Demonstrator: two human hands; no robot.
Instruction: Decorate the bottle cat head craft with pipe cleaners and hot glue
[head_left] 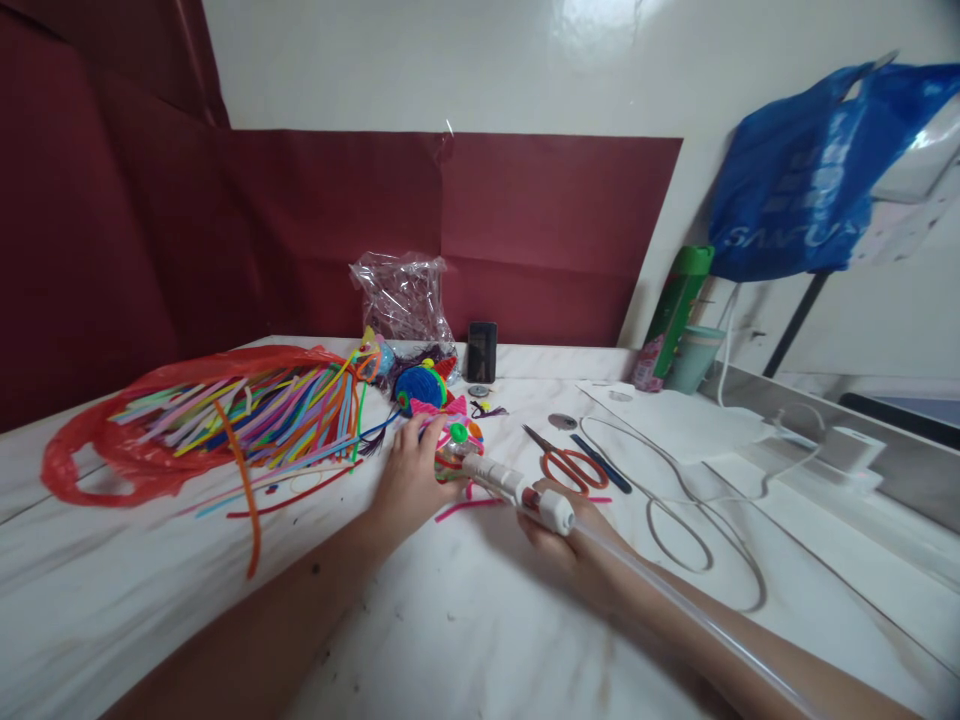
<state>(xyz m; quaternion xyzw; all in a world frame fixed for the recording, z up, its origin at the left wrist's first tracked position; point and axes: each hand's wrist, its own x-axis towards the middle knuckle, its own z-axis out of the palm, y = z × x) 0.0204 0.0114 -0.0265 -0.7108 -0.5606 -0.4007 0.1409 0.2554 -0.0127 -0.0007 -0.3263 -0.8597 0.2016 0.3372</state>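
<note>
My left hand is wrapped around a small colourful craft figure with pink, green and orange parts, holding it on the table. My right hand grips a white glue gun. Its tip points at the figure and is close to it, but I cannot tell whether they touch. A long clear glue stick runs out of the gun's back end over my right forearm. Pink pipe cleaner pieces lie beneath the gun. Just behind the figure sits a blue round craft piece.
Orange-handled scissors and a dark blue pen-like tool lie right of the gun. A red plastic bag of pipe cleaners spreads at left. A white cable loops at right. A black phone-like object stands behind.
</note>
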